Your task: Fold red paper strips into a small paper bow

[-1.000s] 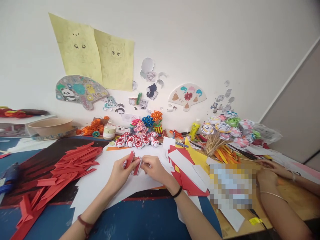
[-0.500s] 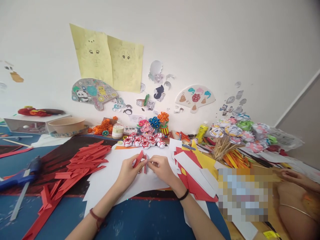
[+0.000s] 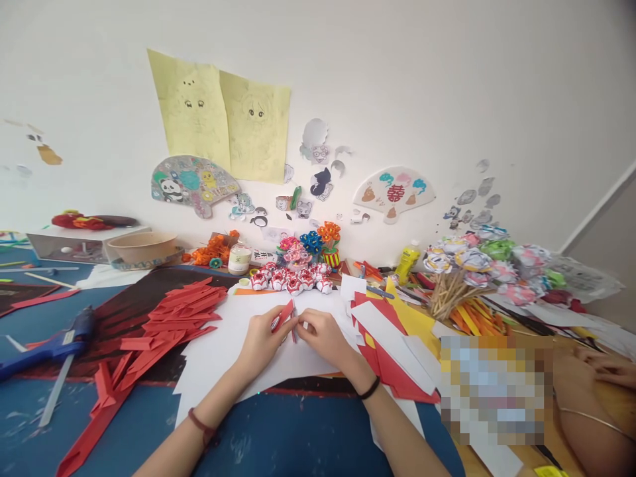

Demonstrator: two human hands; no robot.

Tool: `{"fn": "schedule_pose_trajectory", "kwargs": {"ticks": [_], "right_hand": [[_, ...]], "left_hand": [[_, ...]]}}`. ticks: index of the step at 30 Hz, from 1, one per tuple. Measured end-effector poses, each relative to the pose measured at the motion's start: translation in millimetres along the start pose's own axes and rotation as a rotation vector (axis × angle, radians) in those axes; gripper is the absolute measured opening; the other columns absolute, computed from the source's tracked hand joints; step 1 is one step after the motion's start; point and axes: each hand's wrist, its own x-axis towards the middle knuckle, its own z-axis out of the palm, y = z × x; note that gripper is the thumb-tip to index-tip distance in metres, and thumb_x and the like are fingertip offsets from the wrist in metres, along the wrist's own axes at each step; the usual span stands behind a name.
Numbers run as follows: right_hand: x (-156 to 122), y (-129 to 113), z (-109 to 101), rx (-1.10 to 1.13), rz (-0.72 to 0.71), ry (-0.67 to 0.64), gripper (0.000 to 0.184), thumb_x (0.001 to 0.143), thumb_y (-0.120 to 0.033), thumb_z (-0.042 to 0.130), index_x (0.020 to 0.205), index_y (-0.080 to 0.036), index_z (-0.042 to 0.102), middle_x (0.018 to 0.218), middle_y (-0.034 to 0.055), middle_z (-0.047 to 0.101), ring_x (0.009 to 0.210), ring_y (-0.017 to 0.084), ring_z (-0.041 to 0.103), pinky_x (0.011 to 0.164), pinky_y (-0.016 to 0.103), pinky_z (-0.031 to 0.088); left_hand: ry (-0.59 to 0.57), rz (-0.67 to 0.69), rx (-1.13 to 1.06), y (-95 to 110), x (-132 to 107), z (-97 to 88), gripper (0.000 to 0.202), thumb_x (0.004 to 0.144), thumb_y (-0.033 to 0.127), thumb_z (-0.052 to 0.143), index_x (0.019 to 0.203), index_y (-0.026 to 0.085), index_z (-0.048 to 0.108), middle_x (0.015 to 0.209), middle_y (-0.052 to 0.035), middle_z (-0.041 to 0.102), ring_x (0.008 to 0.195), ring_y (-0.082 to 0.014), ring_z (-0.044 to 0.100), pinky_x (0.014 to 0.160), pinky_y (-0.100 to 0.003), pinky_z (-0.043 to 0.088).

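Observation:
My left hand (image 3: 263,339) pinches a folded red-and-white paper strip (image 3: 284,315) above a white sheet (image 3: 233,351). My right hand (image 3: 322,336) is closed on a second folded red piece (image 3: 294,329), pressed against the first one. Both hands meet at the middle of the table. A pile of folded red strips (image 3: 173,318) lies to the left of my left hand. A row of finished red-and-white paper flowers (image 3: 291,279) sits just beyond my hands.
A blue glue gun (image 3: 54,341) lies at the left. Red, white and yellow paper sheets (image 3: 392,334) are stacked right of my hands. Paper roses on sticks (image 3: 477,265) stand at the back right. Another person's arms (image 3: 591,411) rest at the right edge.
My two hands have brought the red folded pieces closer together until they touch. The camera has turned a little to the left, showing more of the glue gun.

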Motion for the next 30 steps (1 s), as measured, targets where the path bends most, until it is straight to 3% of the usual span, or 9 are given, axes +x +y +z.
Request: {"fn": "schedule_pose_trajectory", "kwargs": {"ticks": [12,18,23,30], "right_hand": [[1.5,6.0,-0.4,0.074,0.058,-0.027,0.028,0.092,-0.024,0.052,0.066,-0.017,0.061,0.059,-0.0016,0.055,0.057,0.012,0.047,0.058,0.022,0.033],[1.3,5.3,-2.6,0.042,0.046,0.03,0.03,0.087,-0.019,0.055,0.057,-0.018,0.053,0.056,-0.0022,0.05,0.055,0.011,0.043,0.055,0.023,0.031],[0.0,-4.4,-9.5,0.169,0.048,-0.018,0.027,0.082,-0.016,0.052,0.055,-0.018,0.051,0.054,-0.002,0.051,0.053,0.011,0.043,0.054,0.023,0.033],[-1.7,-6.2,-5.3,0.397,0.122,-0.066,0.021,0.078,-0.015,0.052,0.057,-0.016,0.054,0.051,-0.0036,0.048,0.049,0.01,0.045,0.051,0.021,0.035]], "left_hand": [[-0.01,-0.009,-0.086,2.8,-0.5,0.3,0.03,0.086,0.045,0.053,0.083,0.017,0.062,0.058,0.0054,0.057,0.054,-0.0099,0.046,0.055,-0.019,0.033],[-0.14,-0.104,-0.268,5.7,2.5,-7.0,0.033,0.08,0.048,0.059,0.079,0.016,0.06,0.052,0.006,0.05,0.049,-0.0091,0.04,0.049,-0.019,0.032],[-0.207,-0.156,-0.412,9.2,4.1,-11.5,0.036,0.078,0.051,0.06,0.081,0.015,0.059,0.051,0.0074,0.043,0.046,-0.0076,0.035,0.046,-0.019,0.029],[-0.134,-0.18,-0.493,6.2,0.9,-3.7,0.031,0.076,0.044,0.066,0.073,0.015,0.055,0.054,0.0071,0.044,0.048,-0.0064,0.035,0.045,-0.018,0.028]]}}
